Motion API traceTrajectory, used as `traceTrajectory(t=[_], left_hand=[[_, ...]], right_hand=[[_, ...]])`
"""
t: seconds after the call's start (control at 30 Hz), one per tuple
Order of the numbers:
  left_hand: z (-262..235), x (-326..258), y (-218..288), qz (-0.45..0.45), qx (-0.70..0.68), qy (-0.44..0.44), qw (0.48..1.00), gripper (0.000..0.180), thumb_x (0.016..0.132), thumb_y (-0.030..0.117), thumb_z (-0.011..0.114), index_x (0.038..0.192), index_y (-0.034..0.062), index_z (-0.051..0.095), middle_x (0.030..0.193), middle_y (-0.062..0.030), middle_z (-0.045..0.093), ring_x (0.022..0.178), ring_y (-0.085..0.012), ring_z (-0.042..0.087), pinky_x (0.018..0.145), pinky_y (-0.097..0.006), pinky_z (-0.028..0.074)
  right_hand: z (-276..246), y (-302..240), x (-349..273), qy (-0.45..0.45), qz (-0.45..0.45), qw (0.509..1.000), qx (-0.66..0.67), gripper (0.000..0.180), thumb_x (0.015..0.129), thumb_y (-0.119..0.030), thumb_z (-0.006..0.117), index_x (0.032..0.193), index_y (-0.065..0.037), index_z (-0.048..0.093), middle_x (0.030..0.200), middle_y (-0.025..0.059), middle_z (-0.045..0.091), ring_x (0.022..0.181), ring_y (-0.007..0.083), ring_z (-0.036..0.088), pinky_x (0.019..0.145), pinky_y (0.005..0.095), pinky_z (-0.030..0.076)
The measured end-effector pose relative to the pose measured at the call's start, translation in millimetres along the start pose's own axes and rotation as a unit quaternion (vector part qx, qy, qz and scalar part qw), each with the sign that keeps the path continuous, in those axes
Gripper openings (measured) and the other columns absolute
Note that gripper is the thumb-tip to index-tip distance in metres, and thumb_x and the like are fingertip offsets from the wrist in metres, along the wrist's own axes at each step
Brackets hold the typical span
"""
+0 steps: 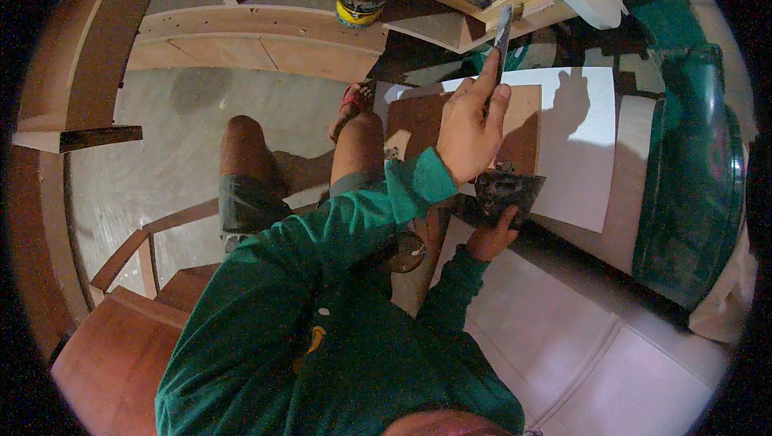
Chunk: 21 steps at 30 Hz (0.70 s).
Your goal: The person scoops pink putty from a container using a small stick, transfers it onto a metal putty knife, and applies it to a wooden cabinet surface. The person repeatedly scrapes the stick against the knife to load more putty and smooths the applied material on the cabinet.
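Observation:
My left hand (473,126) is closed round a putty knife (503,32), its forefinger stretched along it. The knife's blade points up and away, its tip at the edge of a pale wooden piece (527,4); I cannot tell if they touch. Below and nearer to me, my right hand (489,241) grips a dark, smeared flat plate (507,195), thumb on its face. The rest of that hand's fingers are hidden under the plate. A brown board (527,102) lies on a white sheet (599,155) behind both hands.
A wooden furniture frame (289,24) spans the far side, with a yellow-labelled can (359,8) by it. At the right stands a green plastic chair (691,187). A pale padded surface (547,315) lies lower right, a reddish-brown panel (121,347) lower left.

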<state>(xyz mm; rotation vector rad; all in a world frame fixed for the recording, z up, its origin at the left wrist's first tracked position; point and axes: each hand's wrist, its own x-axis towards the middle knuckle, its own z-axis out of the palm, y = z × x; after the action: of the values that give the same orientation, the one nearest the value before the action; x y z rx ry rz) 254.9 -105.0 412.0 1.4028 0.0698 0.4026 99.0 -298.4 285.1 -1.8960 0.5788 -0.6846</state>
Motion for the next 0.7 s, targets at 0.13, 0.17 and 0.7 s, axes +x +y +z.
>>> traceTrajectory(t=[0.13,0.17,0.7], left_hand=[[8.1,-0.9,-5.9,-0.006,0.055,-0.013,0.998,0.051,0.107,0.025,0.053,0.154,0.0069,0.044,0.095,-0.0219,0.065,0.086,-0.0343,0.064,0.083,-0.041,0.052],[10.6,-1.8,-4.8,-0.012,0.055,-0.015,0.998,0.051,0.107,0.025,0.053,0.154,0.0069,0.045,0.093,-0.0216,0.064,0.085,-0.0339,0.063,0.082,-0.041,0.052],[-12.3,-18.1,-40.3,-0.042,0.049,-0.006,0.998,0.051,0.107,0.029,0.051,0.152,0.0068,0.047,0.089,-0.0248,0.061,0.079,-0.039,0.061,0.074,-0.046,0.05]], right_hand=[[5.8,-15.6,0.3,-0.008,0.04,0.998,0.052,0.053,0.1,-0.037,0.068,0.127,0.007,0.06,0.128,0.0167,0.065,0.111,0.0262,0.063,0.1,0.0435,0.05],[9.6,-25.6,-0.2,-0.007,0.066,0.995,0.078,0.053,0.1,-0.038,0.068,0.128,0.007,0.06,0.129,0.0167,0.065,0.111,0.0262,0.063,0.1,0.0433,0.05],[-6.2,13.6,1.7,-0.022,-0.006,1.0,0.011,0.054,0.1,-0.037,0.068,0.131,0.006,0.057,0.131,0.0174,0.062,0.118,0.0273,0.06,0.102,0.0449,0.05]])
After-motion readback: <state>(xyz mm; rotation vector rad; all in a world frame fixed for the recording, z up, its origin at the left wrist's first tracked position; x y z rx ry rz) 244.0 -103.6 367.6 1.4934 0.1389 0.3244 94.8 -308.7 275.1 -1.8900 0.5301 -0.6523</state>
